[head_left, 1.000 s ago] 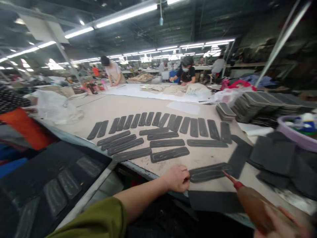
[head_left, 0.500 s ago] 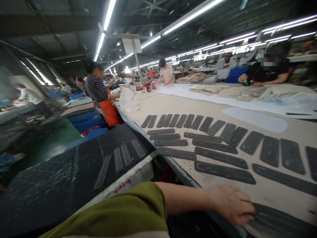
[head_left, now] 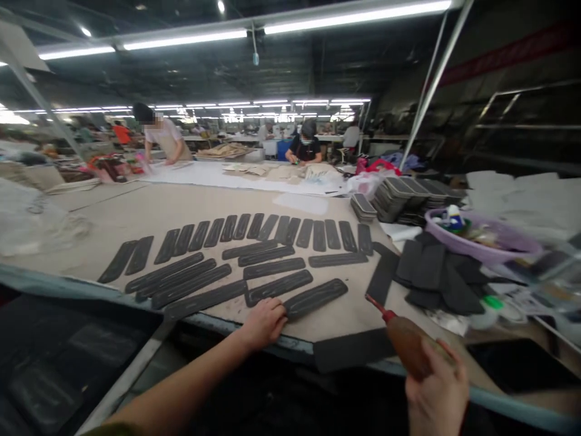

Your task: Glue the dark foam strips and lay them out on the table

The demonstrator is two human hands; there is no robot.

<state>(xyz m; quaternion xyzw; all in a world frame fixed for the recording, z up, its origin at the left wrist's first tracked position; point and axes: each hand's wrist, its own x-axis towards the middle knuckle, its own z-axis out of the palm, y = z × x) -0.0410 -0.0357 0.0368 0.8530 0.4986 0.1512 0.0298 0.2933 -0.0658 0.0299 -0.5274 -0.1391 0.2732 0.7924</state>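
My left hand (head_left: 264,323) rests at the table's near edge, fingers curled over the left end of a dark strip (head_left: 316,298); whether it grips the strip is unclear. In my right hand (head_left: 438,378) is a brown bottle (head_left: 408,345) with a red nozzle, its tip pointing up and left near a dark piece (head_left: 382,278). Many dark rounded strips lie on the beige table (head_left: 218,206), an arc of short upright ones behind several slanted longer ones. A flat black piece (head_left: 351,349) lies across the front edge between my hands.
A purple basin (head_left: 485,239) with small items stands at the right, beside loose black pieces (head_left: 429,266) and stacked dark pieces (head_left: 399,200). A black flat object (head_left: 521,363) lies front right. Two people (head_left: 166,139) (head_left: 306,145) work across the table.
The view has swung right. My right hand with the brown bottle, the purple basin and the stacks have come into view. The black side table now shows only at lower left.
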